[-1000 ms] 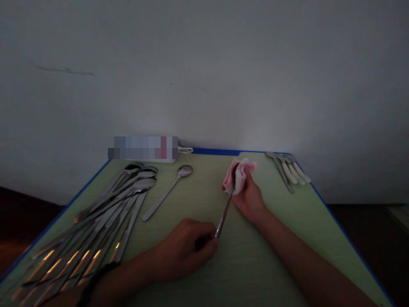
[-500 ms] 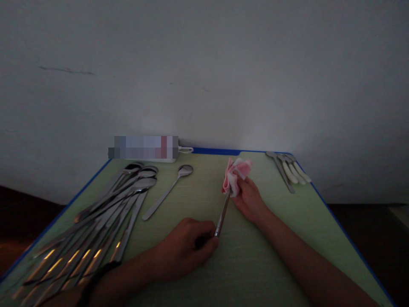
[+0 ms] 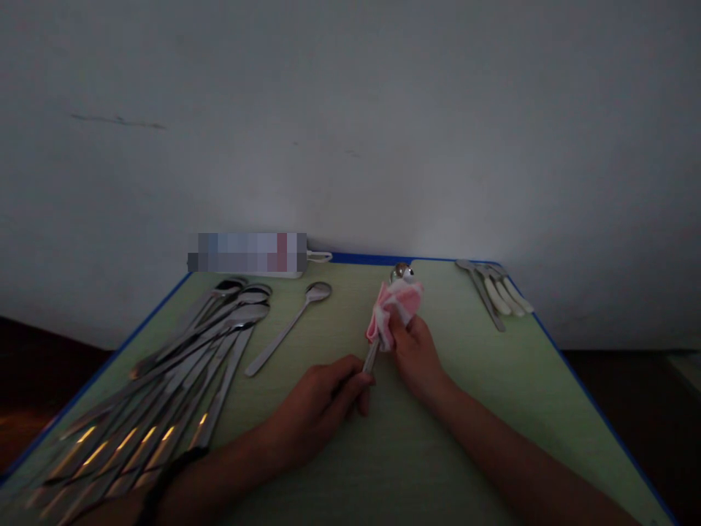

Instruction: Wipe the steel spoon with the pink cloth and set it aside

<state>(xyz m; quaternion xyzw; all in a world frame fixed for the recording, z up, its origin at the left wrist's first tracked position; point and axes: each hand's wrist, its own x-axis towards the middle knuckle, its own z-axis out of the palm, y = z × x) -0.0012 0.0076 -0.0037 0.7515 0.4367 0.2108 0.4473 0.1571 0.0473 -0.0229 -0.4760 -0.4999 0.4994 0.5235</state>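
The left hand (image 3: 331,394) is clamping its fingers on the handle end of a spoon (image 3: 403,273), while the right hand (image 3: 419,358) is pinching a pink-and-white cloth (image 3: 399,301) around its shaft, the bowl poking out just beyond those fingers. From here I'm judging the step to be wiping; the next move seems to be calling for a steady left hold and a light squeeze along the metal. Left of the left fingers, a loose spoon (image 3: 285,330) is lying near, and a heap of long cutlery (image 3: 180,376) is spreading farther off, its nearest ends running under the left forearm, perhaps risking a knock. White-handled cutlery (image 3: 496,294) is resting well right of the right fingers; nothing is blocking the cloth.
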